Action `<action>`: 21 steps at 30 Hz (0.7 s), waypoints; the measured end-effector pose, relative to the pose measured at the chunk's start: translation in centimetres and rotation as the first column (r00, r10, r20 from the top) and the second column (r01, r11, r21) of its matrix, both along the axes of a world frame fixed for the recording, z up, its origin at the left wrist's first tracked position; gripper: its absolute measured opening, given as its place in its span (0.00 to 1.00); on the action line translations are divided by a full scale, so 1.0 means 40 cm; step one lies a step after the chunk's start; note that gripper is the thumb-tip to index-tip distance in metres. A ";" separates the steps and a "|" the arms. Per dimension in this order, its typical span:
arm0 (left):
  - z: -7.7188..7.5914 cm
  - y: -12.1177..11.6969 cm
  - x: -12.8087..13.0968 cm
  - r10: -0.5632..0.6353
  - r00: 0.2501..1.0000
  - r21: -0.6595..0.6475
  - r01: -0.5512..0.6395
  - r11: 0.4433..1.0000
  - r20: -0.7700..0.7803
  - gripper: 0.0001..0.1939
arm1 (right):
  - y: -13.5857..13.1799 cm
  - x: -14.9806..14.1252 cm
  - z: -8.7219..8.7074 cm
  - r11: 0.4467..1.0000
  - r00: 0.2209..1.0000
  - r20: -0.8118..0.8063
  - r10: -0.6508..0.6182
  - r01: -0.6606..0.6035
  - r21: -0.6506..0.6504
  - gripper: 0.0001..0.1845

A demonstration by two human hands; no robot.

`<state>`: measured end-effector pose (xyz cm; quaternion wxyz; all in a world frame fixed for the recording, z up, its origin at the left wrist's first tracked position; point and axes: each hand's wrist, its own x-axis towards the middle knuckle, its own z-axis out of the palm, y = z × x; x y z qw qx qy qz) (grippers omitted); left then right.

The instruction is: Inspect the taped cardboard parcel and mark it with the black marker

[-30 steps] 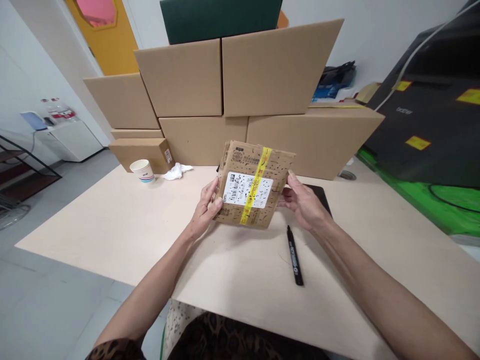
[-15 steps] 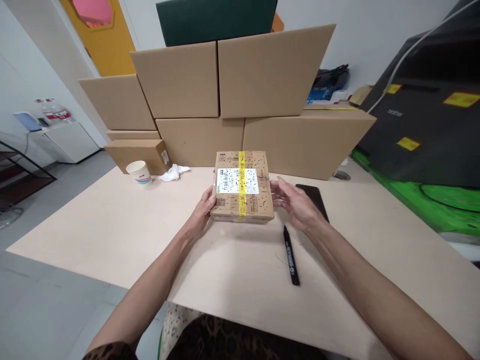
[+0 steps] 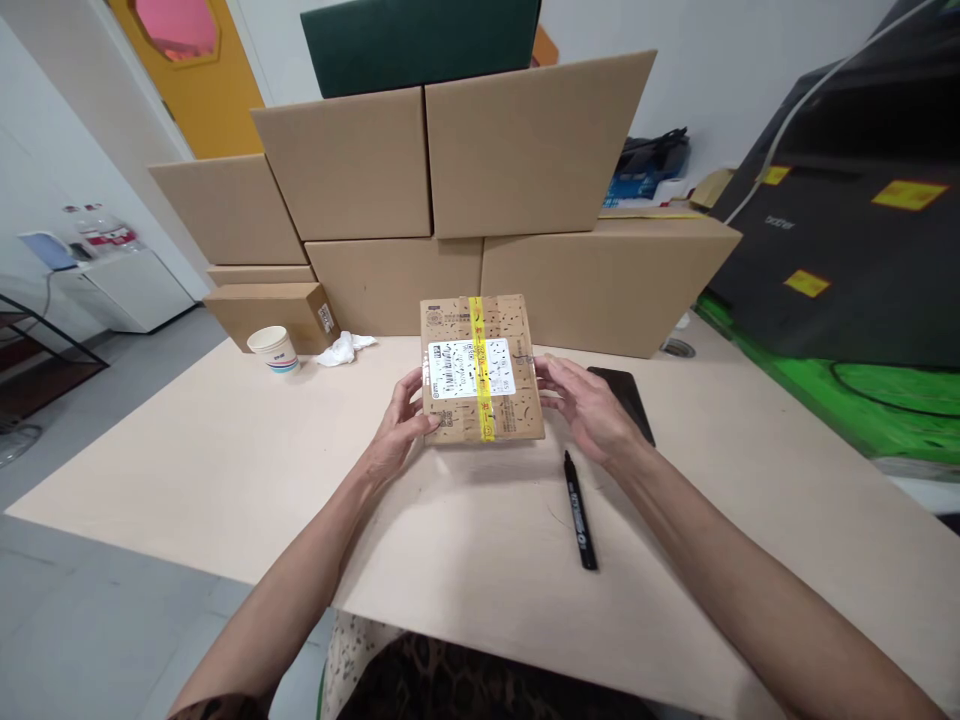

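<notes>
Parcel (image 3: 517,415) up over the desk (image 3: 225,460), label face tipped toward the camera. White label (image 3: 457,372) on it, yellow tape (image 3: 482,400) running 12 to 6 across it (label print too small to read).

Left hand (image 3: 400,425) clamped on the parcel at 8 o'clock: thumb on the front, fingers round the edge. Right hand (image 3: 589,400) at 3 o'clock, fingers at the side edge; can't tell if they grip or just steady it.

From the parcel: black marker (image 3: 580,512) at 4 to 5 o'clock, on the desk. Flat black slab (image 3: 631,400) at 3, just past the right hand. Crumpled tissue (image 3: 343,348) and paper cup (image 3: 276,350) at 9, side by side. Stacked cartons (image 3: 525,150) at 12, dark green box (image 3: 420,45) on top.
</notes>
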<state>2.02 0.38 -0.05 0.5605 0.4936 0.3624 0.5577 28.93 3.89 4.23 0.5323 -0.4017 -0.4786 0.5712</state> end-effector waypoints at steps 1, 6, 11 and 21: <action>-0.001 0.001 -0.001 -0.011 1.000 0.000 0.011 1.000 0.005 0.44 | -0.001 0.000 0.001 1.000 1.000 -0.005 -0.006 0.006 0.003 0.25; 0.000 0.002 -0.007 -0.053 0.997 -0.001 0.053 0.999 0.050 0.45 | -0.007 -0.001 0.008 0.999 1.000 0.008 -0.021 0.021 0.042 0.22; 0.016 -0.005 0.001 -0.073 0.995 0.000 0.073 0.997 0.072 0.46 | -0.019 -0.003 0.020 0.996 0.999 0.024 -0.027 0.025 0.083 0.19; 0.031 -0.001 -0.011 -0.032 0.993 -0.065 0.040 0.997 0.111 0.43 | 0.010 0.012 -0.005 0.993 0.995 0.023 -0.100 0.098 0.060 0.21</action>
